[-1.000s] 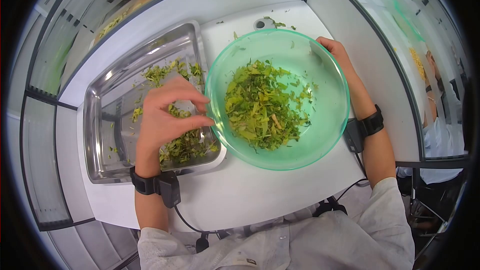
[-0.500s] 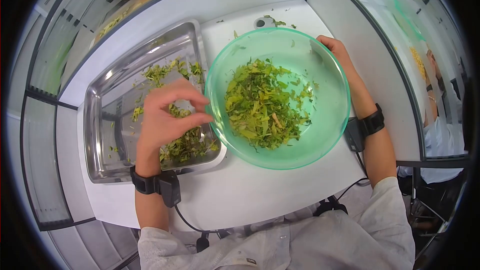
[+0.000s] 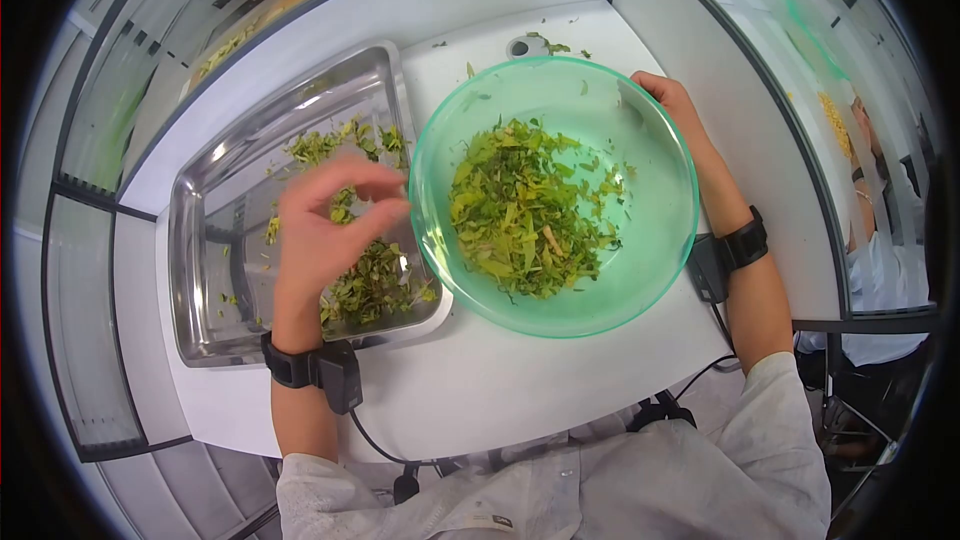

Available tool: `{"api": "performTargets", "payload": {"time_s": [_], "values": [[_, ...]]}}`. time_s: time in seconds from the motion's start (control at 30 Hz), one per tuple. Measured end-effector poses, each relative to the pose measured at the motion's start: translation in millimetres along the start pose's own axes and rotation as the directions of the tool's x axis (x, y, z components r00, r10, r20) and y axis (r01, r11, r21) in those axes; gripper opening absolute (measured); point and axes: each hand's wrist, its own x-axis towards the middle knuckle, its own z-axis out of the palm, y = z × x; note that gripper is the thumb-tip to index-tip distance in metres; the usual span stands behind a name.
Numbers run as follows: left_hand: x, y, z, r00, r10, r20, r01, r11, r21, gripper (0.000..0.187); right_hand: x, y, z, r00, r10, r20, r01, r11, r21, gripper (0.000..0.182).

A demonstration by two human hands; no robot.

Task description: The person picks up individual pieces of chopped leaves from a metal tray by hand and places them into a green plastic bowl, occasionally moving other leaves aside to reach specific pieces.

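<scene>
A translucent green bowl (image 3: 640,270) stands in the middle, with a heap of chopped green and yellowish leaves (image 3: 525,210) in its left part. My right hand (image 3: 672,100) grips the bowl's far right rim, its fingertips partly hidden behind it. By the left rim, my left hand (image 3: 335,215) hovers over the tray's edge, slightly blurred. Its thumb and fingers are curved with a gap between them, and I see nothing held there. Below that hand lies a steel tray (image 3: 215,340) with several clumps of leaves (image 3: 370,290), some of them covered by my hand.
Low white partitions with glass tops (image 3: 720,80) enclose the white table (image 3: 480,380). Leaf scraps lie beside a round cable hole (image 3: 522,47) at the back. Black devices with cables are strapped to both wrists. Another person's arm (image 3: 868,140) shows through the right glass.
My left hand has drawn slightly left, away from the bowl's rim, and its fingertips have risen a little. The right hand and the bowl stay almost in place.
</scene>
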Motion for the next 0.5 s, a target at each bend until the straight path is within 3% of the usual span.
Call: {"api": "performTargets", "payload": {"time_s": [0.07,0.13,0.37,0.43,0.5], "values": [[-4.5,-0.4,-3.8,1.000,-0.008,0.006,0.008,0.999,0.047,0.026,-0.1,0.2,-0.5,1.000,0.003,0.001,-0.003,1.000,0.011,0.027],[-5.3,4.8,-6.2,0.948,-0.309,-0.074,0.295,0.943,-0.156,0.020,0.4,1.6,-0.1,1.000,-0.027,-0.007,0.027,1.000,-0.007,0.027],[8.0,4.8,7.5,0.918,-0.311,-0.248,0.249,0.935,-0.251,0.021,-0.1,-0.6,0.2,1.000,-0.011,-0.007,0.011,1.000,0.006,0.026],[5.6,-2.8,3.0,0.912,-0.293,-0.286,0.303,0.953,-0.009,0.018,1.1,2.4,-1.1,1.000,-0.010,0.003,0.010,1.000,0.001,0.026],[4.4,-7.8,-0.6,0.900,-0.316,-0.299,0.329,0.944,-0.009,0.017,-0.3,-0.5,-1.0,1.000,-0.005,0.001,0.005,1.000,-0.002,0.026]]}}
